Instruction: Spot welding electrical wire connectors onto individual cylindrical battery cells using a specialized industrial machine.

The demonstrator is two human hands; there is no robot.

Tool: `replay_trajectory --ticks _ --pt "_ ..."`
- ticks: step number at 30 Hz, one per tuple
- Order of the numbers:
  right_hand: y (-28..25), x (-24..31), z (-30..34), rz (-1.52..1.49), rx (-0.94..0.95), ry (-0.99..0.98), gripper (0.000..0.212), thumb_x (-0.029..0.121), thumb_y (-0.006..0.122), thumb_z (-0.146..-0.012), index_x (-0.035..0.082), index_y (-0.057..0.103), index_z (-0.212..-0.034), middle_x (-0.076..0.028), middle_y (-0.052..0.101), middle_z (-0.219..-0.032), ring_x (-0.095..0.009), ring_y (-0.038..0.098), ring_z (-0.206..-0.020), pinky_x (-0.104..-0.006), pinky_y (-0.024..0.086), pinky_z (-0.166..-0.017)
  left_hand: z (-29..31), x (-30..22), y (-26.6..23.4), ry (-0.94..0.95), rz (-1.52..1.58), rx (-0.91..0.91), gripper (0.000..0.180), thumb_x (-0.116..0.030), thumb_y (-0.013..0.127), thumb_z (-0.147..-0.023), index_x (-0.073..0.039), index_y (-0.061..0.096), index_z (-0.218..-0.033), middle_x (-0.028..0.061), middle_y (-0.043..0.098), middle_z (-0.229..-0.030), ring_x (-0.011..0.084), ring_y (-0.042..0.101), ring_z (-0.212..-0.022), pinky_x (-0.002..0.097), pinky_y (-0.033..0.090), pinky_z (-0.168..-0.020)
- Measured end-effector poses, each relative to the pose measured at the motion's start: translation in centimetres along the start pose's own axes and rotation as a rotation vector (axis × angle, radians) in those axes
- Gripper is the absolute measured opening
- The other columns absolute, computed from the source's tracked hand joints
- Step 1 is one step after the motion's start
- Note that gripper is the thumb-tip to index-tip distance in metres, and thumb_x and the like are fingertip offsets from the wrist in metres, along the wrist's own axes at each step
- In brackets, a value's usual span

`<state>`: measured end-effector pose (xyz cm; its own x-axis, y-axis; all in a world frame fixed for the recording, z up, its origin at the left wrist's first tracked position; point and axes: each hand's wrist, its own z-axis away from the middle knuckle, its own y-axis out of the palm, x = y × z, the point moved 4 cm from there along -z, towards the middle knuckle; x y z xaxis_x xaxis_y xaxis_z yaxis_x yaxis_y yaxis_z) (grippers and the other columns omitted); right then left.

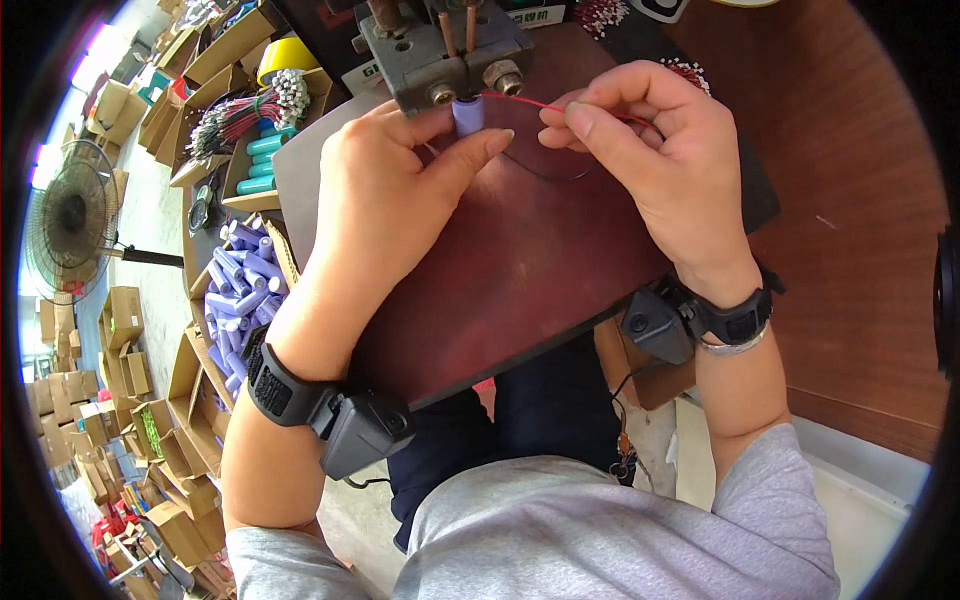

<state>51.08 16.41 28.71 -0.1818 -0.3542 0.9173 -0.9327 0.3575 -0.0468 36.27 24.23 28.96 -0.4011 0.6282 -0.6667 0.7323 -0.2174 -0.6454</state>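
A purple cylindrical battery cell [468, 117] is gripped between the thumb and fingers of my left hand [395, 165]. Its top end sits right under the electrodes of a spot welder [440, 50]; whether they touch, I cannot tell. My right hand [655, 125] pinches a thin red wire [525, 100] that runs left to the top of the cell. A thin black wire [550, 177] curves loosely below, between the two hands. Both hands are over the dark red work board [480, 270].
On the left stand a box of loose purple cells [240, 280], green cells [262, 165] in a carton, and a bundle of wires with white connectors [250, 110]. A yellow tape roll [285, 60] lies behind. More connector wires [600, 15] lie past the welder. A fan [75, 215] stands far left.
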Motion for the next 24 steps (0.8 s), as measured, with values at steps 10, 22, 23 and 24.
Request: replay_trajectory --ticks 10,22,23,24 --pt "0.04 0.27 0.12 0.069 0.095 0.049 0.008 0.002 0.053 -0.082 -0.004 0.055 -0.086 -0.012 0.061 -0.084 -0.015 0.061 -0.076 -0.0226 0.049 -0.069 -0.01 0.37 0.20 -0.080 -0.024 0.079 0.021 -0.023 0.068 -0.066 -0.006 0.066 -0.078 0.0105 0.056 -0.061 0.0250 0.056 -0.057 0.0315 0.044 -0.055" --pt "-0.11 0.45 0.16 0.128 0.067 0.050 0.009 0.003 0.054 -0.081 -0.004 0.054 -0.086 -0.012 0.061 -0.084 -0.015 0.061 -0.075 -0.0229 0.049 -0.069 -0.07 0.50 0.29 -0.060 -0.123 0.062 0.024 -0.026 0.069 -0.065 -0.007 0.067 -0.080 0.0097 0.059 -0.063 0.0245 0.058 -0.058 0.0307 0.045 -0.057" --pt "-0.12 0.44 0.18 0.129 0.067 0.051 0.009 0.003 0.054 -0.081 -0.004 0.054 -0.086 -0.012 0.061 -0.084 -0.015 0.061 -0.075 -0.0229 0.049 -0.069 -0.06 0.48 0.32 -0.062 -0.116 0.062 0.024 -0.026 0.069 -0.065 -0.007 0.067 -0.080 0.0097 0.059 -0.063 0.0245 0.058 -0.058 0.0307 0.045 -0.057" --pt "-0.13 0.41 0.20 0.121 0.069 0.056 0.009 0.003 0.054 -0.081 -0.004 0.054 -0.086 -0.012 0.061 -0.084 -0.015 0.061 -0.074 -0.0230 0.049 -0.069 -0.04 0.48 0.33 -0.067 -0.084 0.063 0.024 -0.027 0.069 -0.065 -0.007 0.067 -0.079 0.0099 0.059 -0.062 0.0248 0.058 -0.058 0.0308 0.045 -0.057"
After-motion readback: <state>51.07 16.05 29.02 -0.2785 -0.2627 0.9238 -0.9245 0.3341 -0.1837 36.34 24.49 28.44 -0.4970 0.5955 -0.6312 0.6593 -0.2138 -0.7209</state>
